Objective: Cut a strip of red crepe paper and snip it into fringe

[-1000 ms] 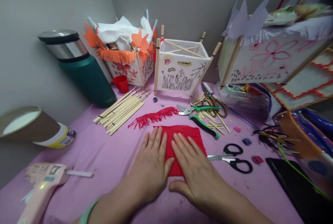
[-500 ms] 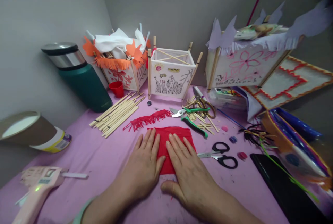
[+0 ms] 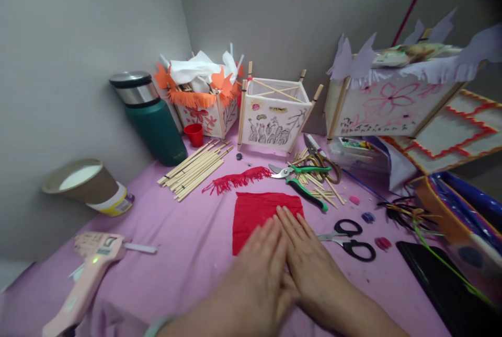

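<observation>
A square of red cloth (image 3: 253,214) lies flat on the pink tablecloth, its lower right part hidden by my hands. My right hand (image 3: 309,256) rests on its right side with fingers stretched out. Close against it, my left hand (image 3: 254,269) is blurred, its fingers straight over the cloth's lower edge; nothing shows in it. Beyond the cloth lies a strip of red fringe (image 3: 239,179), its right end by the green-handled pruning shears (image 3: 304,180). Black-handled scissors (image 3: 349,240) lie just right of my right hand.
Cut sticks (image 3: 196,170) lie left of the fringe. Several decorated lantern frames stand behind, one white with drawings (image 3: 270,125). At left are a green bottle (image 3: 155,125), a paper cup (image 3: 86,185) and a pink glue gun (image 3: 96,264). A black phone-like slab (image 3: 435,285) lies right.
My left hand has slid right across the red cloth to meet my right hand, baring the cloth's left side. The view has shifted slightly, so the things on the table appear farther right.
</observation>
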`<state>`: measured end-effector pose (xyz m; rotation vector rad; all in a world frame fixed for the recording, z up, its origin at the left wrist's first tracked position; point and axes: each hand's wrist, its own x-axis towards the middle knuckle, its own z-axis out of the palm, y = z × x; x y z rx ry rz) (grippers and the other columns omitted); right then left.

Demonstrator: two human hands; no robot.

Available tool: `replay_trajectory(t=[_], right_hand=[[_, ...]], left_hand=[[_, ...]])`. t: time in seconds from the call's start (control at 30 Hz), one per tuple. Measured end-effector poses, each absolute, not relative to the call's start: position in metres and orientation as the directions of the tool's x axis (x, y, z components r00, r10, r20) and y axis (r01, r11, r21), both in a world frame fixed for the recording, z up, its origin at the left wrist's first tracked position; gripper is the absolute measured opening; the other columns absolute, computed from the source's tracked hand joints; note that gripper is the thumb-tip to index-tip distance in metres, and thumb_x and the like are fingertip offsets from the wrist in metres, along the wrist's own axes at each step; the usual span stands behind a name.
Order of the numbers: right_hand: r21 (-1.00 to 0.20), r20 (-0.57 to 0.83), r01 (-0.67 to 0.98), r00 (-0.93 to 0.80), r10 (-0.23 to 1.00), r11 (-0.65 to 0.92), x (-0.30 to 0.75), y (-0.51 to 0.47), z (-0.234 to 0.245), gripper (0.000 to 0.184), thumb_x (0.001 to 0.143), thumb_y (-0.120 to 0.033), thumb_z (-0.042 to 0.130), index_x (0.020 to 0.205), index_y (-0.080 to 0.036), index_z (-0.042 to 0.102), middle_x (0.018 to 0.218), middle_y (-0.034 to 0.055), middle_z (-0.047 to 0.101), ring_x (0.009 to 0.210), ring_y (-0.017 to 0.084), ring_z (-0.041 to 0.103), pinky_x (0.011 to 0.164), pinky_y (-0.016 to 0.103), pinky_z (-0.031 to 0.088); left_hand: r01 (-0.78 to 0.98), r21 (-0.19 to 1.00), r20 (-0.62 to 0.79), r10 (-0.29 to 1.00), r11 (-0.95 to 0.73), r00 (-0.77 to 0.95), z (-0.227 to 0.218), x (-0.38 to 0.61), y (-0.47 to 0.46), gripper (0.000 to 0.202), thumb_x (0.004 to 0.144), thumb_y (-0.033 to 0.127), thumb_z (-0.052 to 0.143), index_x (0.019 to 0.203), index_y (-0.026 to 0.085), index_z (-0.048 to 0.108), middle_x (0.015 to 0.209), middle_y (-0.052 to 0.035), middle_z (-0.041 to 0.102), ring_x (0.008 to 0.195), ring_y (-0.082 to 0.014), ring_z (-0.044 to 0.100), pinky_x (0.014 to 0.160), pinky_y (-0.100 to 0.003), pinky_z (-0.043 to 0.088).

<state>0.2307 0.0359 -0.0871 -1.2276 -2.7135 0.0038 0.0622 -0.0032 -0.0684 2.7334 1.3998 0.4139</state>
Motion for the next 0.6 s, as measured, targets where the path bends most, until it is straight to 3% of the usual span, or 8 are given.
replay_trajectory(t=[0.07, 0.17, 0.33, 0.6], right_hand=[[-0.042, 0.172, 0.744, -0.652, 0.738, 0.667, 0.231, 0.036, -0.092, 0.067, 0.085, -0.037, 0.049, 0.141, -0.005, 0.036, 0.150, 0.0183, 0.027, 0.140, 0.029, 0.020, 0.111, 0.048, 0.030], [-0.043, 0.193, 0.731, -0.663, 0.724, 0.681, 0.232, 0.037, -0.094, 0.073, 0.086, -0.047, 0.048, 0.143, -0.006, 0.032, 0.151, 0.0174, 0.025, 0.141, 0.028, 0.019, 0.111, 0.048, 0.029], [-0.091, 0.186, 0.733, -0.652, 0.735, 0.674, 0.234, 0.038, -0.091, 0.079, 0.086, -0.061, 0.043, 0.143, -0.007, 0.034, 0.151, 0.0184, 0.025, 0.141, 0.030, 0.018, 0.111, 0.051, 0.029], [-0.160, 0.182, 0.743, -0.625, 0.759, 0.650, 0.233, 0.036, -0.088, 0.082, 0.085, -0.062, 0.044, 0.144, -0.007, 0.031, 0.152, 0.0171, 0.022, 0.141, 0.031, 0.016, 0.112, 0.051, 0.025]], left_hand=[[0.767, 0.227, 0.188, 0.800, -0.600, 0.570, -0.077, 0.071, -0.014, 0.089, 0.081, 0.062, 0.046, 0.144, 0.004, 0.025, 0.149, -0.0232, 0.027, 0.139, -0.0325, 0.022, 0.107, -0.048, 0.033], [0.817, 0.248, 0.167, 0.854, -0.520, 0.493, -0.090, 0.072, -0.019, 0.101, 0.074, 0.071, 0.048, 0.145, 0.003, 0.022, 0.148, -0.0258, 0.026, 0.139, -0.0374, 0.020, 0.105, -0.054, 0.032], [0.879, 0.186, 0.171, 0.895, -0.439, 0.411, -0.093, 0.061, -0.021, 0.106, 0.070, 0.075, 0.049, 0.141, -0.001, 0.028, 0.146, -0.0303, 0.027, 0.137, -0.0429, 0.020, 0.104, -0.059, 0.030], [0.909, 0.122, 0.190, 0.909, -0.398, 0.372, -0.091, 0.044, -0.030, 0.097, 0.077, 0.073, 0.039, 0.140, 0.000, 0.033, 0.146, -0.0292, 0.027, 0.138, -0.0406, 0.020, 0.105, -0.056, 0.030]])
